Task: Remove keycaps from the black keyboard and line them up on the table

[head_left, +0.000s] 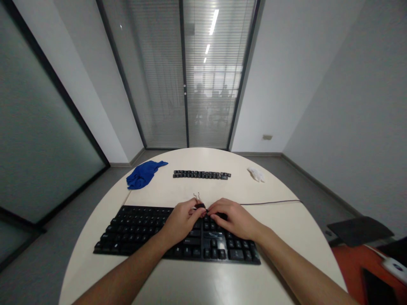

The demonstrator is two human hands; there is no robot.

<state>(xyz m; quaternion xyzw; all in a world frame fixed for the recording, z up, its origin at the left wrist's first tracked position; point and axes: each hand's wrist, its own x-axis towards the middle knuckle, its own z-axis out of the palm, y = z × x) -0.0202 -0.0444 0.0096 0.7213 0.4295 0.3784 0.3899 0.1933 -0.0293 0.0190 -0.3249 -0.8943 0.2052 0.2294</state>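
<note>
A black full-size keyboard (140,231) lies on the table, under both hands. My left hand (181,218) is closed around what looks like a wire keycap puller (200,206), with a dark handle and two thin hooked wires pointing away from me. My right hand (233,217) is bent over the keyboard's upper right part, fingertips pinched together beside the left fingers. A small dark piece shows between the two hands, too small to name. Farther back, black keycaps (201,174) are lined up in two rows.
A crumpled blue cloth (143,174) lies at the table's back left, a white crumpled cloth or tissue (256,174) at the back right. The black cable (270,202) runs to the table's right edge. An orange seat (359,271) with dark items and a white device stands at lower right.
</note>
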